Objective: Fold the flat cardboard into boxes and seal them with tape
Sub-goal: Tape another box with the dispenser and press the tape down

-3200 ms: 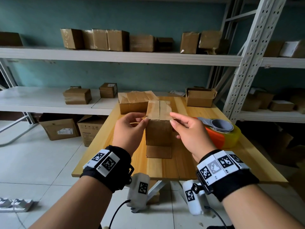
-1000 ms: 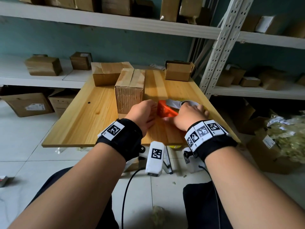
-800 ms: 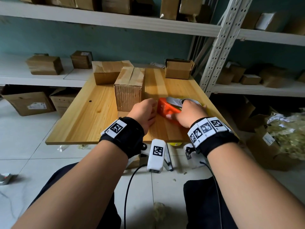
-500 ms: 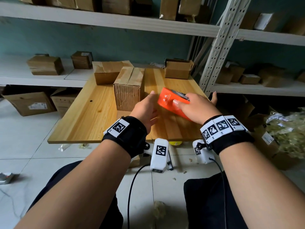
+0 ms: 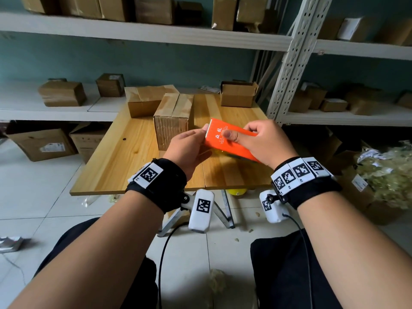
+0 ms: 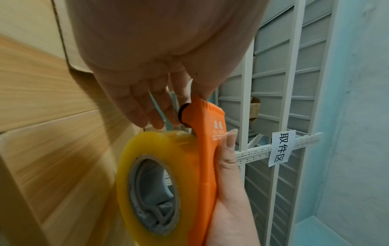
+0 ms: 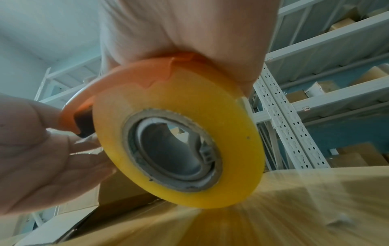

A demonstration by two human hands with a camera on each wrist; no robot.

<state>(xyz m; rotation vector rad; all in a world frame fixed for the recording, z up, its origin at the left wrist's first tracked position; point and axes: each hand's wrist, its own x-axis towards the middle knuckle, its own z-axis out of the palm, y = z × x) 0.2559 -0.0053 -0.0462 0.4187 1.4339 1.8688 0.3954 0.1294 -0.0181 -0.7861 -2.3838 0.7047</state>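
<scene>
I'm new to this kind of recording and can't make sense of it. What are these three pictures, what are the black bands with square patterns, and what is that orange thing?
No machine here: a person works with bare hands. The big picture comes from a camera on their head, looking down. The other two come from cameras strapped under each wrist band, looking along the hands. The right hand holds an orange tape dispenser carrying a yellow tape roll. The left hand reaches to its toothed front end, fingers fairly straight; whether it has caught the tape end is unclear. On the wooden table stands the folded cardboard box, flaps closed, with two more boxes behind it.
</scene>
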